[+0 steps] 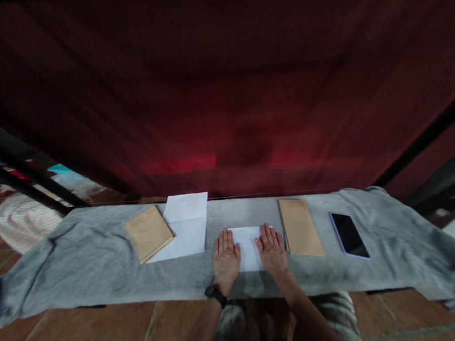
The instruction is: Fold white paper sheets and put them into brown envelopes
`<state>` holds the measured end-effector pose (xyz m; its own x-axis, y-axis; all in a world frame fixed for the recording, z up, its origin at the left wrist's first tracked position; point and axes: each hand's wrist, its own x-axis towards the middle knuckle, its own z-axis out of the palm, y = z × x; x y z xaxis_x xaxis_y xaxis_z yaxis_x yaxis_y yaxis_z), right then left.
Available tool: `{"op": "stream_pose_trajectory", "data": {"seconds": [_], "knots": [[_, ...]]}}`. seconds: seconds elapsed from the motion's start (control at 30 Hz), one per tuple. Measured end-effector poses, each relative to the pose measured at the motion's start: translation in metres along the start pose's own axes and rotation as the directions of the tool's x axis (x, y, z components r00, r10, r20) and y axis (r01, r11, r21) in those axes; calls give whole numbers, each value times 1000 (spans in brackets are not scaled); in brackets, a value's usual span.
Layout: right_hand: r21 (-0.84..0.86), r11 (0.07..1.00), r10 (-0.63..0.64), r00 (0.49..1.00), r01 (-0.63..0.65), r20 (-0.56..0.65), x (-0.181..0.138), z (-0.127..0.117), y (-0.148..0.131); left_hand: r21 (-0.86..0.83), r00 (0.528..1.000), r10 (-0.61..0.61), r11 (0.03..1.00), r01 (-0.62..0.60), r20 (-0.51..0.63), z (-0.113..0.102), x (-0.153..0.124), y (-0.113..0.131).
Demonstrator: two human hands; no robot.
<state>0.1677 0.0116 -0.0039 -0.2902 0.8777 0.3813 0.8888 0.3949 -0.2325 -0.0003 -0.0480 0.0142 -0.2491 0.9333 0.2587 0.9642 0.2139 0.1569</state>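
Note:
A white sheet of paper [248,250], apparently folded, lies on the grey cloth in front of me. My left hand [226,258] rests flat on its left edge, fingers stretched out and pointing away from me. On the right edge lies my right hand [272,251], also flat, with the fingers extended. Both palms face down, and the parts of the paper under them are hidden. Just right of my right hand is a stack of brown envelopes [301,227]. A dark watch [216,295] is on my left wrist.
Grey cloth [99,266] covers the narrow bench. To the left, a creased white sheet [186,222] lies partly beneath brown envelopes [149,234]. A phone [350,235] lies at the right. Behind the bench hangs a dark red curtain [240,114]; tiled floor [117,328] shows in front.

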Motion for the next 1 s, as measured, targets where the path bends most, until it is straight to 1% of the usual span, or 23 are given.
{"op": "stream_pose_trajectory", "data": {"seconds": [0.1,0.2,0.27,0.37,0.43,0.5,0.67,0.77,0.83,0.93,1.0], "knots": [[4,998,57,997,-57,-61,-1,1,7,-9,999,-20,1000,19,-44,2,-2,-4],[5,993,118,991,-118,-63,-1,-1,-1,-5,998,-21,1000,20,-60,3,-3,-3],[22,997,74,997,-73,-16,1,-3,-13,7,998,-16,1000,16,-58,1,-3,-1],[80,994,-84,993,78,76,3,-3,-32,16,999,1,1000,0,-40,-3,-2,0],[100,988,-131,986,121,99,3,-2,-38,11,1000,6,1000,-6,-25,-5,-2,1],[88,990,-118,989,110,90,2,0,-36,5,1000,0,1000,0,-11,-5,-2,0],[14,999,-53,998,53,36,-4,1,-13,-1,1000,-30,1000,30,8,-4,-1,-1],[-9,998,-57,998,57,37,-6,0,-6,-14,999,-38,999,38,15,-4,0,8],[-16,998,-63,997,64,53,-7,-2,-5,-52,999,24,998,-21,44,-3,2,21],[-17,997,-69,994,71,83,-7,-5,-7,-135,981,164,980,-149,106,1,6,42],[-25,997,-70,992,73,101,-6,-6,-8,-162,972,196,971,-175,126,4,10,50]]}}
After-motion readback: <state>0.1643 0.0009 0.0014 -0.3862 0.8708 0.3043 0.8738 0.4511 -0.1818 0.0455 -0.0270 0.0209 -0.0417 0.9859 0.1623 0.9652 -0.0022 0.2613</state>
